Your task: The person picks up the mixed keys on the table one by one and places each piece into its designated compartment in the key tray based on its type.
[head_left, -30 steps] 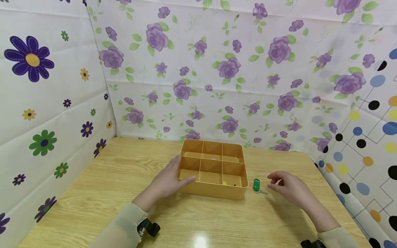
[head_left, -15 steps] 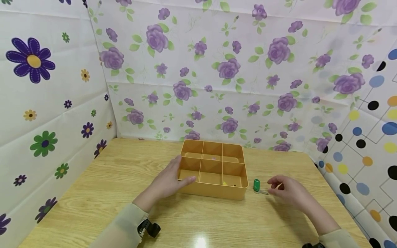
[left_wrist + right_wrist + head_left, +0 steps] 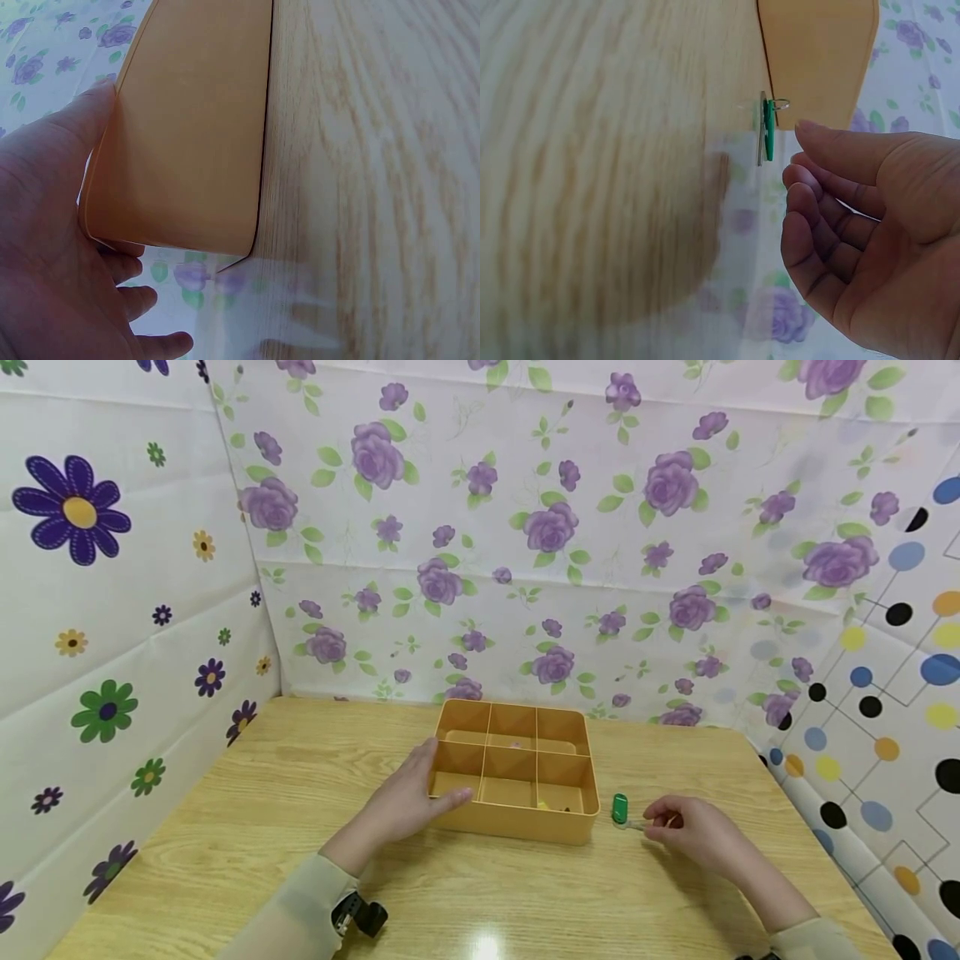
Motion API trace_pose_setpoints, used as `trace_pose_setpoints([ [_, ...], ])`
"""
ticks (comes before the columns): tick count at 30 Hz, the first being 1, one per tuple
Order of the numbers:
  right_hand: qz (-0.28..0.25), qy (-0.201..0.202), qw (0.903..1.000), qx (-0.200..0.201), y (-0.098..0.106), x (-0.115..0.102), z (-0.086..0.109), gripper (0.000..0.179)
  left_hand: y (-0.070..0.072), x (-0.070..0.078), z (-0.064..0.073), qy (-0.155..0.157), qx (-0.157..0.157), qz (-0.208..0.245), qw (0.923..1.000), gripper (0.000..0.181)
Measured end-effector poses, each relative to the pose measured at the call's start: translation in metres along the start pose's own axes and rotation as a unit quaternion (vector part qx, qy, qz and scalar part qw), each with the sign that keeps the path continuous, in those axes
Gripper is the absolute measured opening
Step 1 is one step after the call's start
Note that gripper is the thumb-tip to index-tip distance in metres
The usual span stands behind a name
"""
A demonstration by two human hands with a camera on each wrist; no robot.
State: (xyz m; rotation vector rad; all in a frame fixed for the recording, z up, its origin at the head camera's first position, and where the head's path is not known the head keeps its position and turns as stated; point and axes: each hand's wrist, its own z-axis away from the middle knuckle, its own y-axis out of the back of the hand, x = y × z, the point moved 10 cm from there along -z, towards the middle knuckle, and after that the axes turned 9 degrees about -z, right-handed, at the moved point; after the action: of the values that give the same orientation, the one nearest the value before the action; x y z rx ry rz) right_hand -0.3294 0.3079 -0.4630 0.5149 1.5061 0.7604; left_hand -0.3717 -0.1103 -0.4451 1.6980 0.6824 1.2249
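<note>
My left hand [image 3: 408, 793] rests against the left front corner of an orange compartment box [image 3: 517, 822], its thumb by the front rim. In the left wrist view its fingers are fairly straight beside the box wall [image 3: 187, 135]. On the table right of the box lies a key [image 3: 633, 825] with a green tag [image 3: 620, 808] and a small ring, which shows in the right wrist view [image 3: 781, 104]. My right hand [image 3: 693, 831] hovers at the key's blade end, fingers loosely bent. In the right wrist view a gap separates thumb and fingers from the key.
Small yellow and dark bits [image 3: 544, 806] lie in the box's front right compartment. A tiny pink thing [image 3: 516, 745] is in the back middle one. Floral cloth [image 3: 495, 568] hangs behind the wooden table [image 3: 315, 760], with patterned cloths at both sides.
My right hand has moved slightly down and closer to the key's blade end. The left hand, the box and the key have stayed put.
</note>
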Motion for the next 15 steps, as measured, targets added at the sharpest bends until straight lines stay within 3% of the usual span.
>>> trace_pose_setpoints([
  [15, -0.002, -0.001, 0.9999, -0.01, -0.0067, 0.0072, -0.0009, 0.018, 0.0004, 0.0002, 0.0003, -0.006, 0.001, 0.004, 1.0, 0.122],
])
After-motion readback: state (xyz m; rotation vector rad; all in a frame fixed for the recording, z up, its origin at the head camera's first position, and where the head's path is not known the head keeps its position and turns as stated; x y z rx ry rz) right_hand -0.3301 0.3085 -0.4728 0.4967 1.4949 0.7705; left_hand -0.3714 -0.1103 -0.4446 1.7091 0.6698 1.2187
